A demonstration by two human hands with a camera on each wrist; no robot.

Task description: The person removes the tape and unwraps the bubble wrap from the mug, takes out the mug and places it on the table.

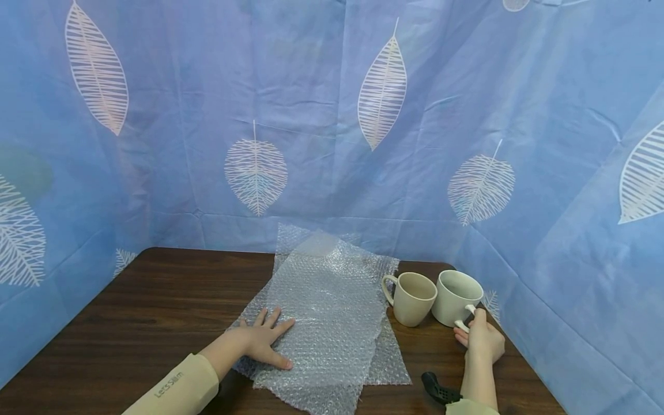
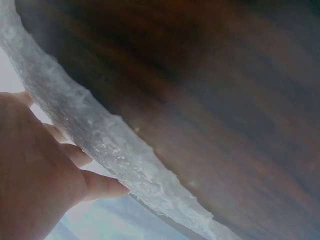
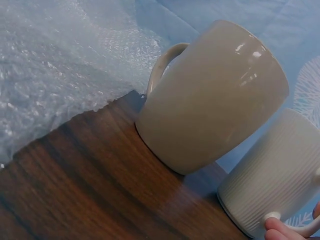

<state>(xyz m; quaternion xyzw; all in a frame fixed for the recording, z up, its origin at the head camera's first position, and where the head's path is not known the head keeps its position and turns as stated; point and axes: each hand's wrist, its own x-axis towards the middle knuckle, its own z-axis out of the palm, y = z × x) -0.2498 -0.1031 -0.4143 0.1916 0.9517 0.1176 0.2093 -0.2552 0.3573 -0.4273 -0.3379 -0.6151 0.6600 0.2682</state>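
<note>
Several overlapping sheets of bubble wrap [image 1: 327, 311] lie spread over the middle of the table. My left hand [image 1: 263, 340] rests flat on their left side with fingers spread; the left wrist view shows the fingers against the bubble wrap [image 2: 107, 145]. At the right, my right hand [image 1: 482, 340] grips the handle of a pale ribbed mug [image 1: 453, 300], which stands upright. Just left of it is a beige smooth mug [image 1: 412, 302], its handle pointing left. In the right wrist view, fingertips [image 3: 280, 231] curl at the ribbed mug's [image 3: 272, 175] handle.
The dark wooden table [image 1: 129, 323] ends at a blue cloth [image 1: 311, 115] with white leaf prints, hung behind and along the sides. A black strap piece [image 1: 438, 389] sits at my right wrist. The bubble wrap's far edge reaches the table's back edge.
</note>
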